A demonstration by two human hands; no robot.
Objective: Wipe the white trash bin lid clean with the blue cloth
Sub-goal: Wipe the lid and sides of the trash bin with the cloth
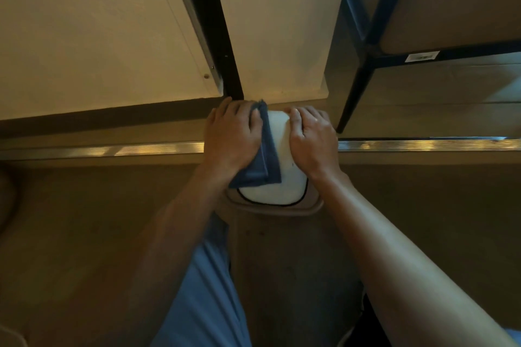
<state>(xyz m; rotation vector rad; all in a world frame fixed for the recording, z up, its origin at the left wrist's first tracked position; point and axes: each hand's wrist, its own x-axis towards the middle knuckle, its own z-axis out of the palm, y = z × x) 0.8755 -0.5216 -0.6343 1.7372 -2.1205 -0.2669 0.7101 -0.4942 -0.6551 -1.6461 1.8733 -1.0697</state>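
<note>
Hands came first in what we saw: both reached down from bare forearms to the white trash bin lid [277,166], which sat on top of its bin against the base of the wall, straight ahead of us and below. Our left hand [232,136] lay palm-down on the folded blue cloth [263,155], fingers close together and curved over the lid's left side, pressing the cloth flat against the plastic; the cloth's folded edges ran along the lid from the far rim toward the near one, with a corner sticking out past the fingertips. Our right hand [311,139] rested bare on the lid's right side, fingers together and bent slightly over the far edge, thumb tucked inward, steadying the lid and gripping nothing. A strip of white showed between the two hands, and the lid's near end, edged by a thin dark line, sat inside a tan rim [313,207]. Blue trousers [205,290] showed below our left forearm. The floor [84,220] was brown and dim, crossed by a ribbed metal threshold strip [127,148] that ran left and right behind the hands. Beyond it rose a cream wall [282,22] with a dark vertical frame [214,22] and a dark skirting band on the left. On the right stood a dark blue metal shelf frame [366,45] holding brown cardboard boxes [451,3], with a small white label [421,57] on its crossbar.
</note>
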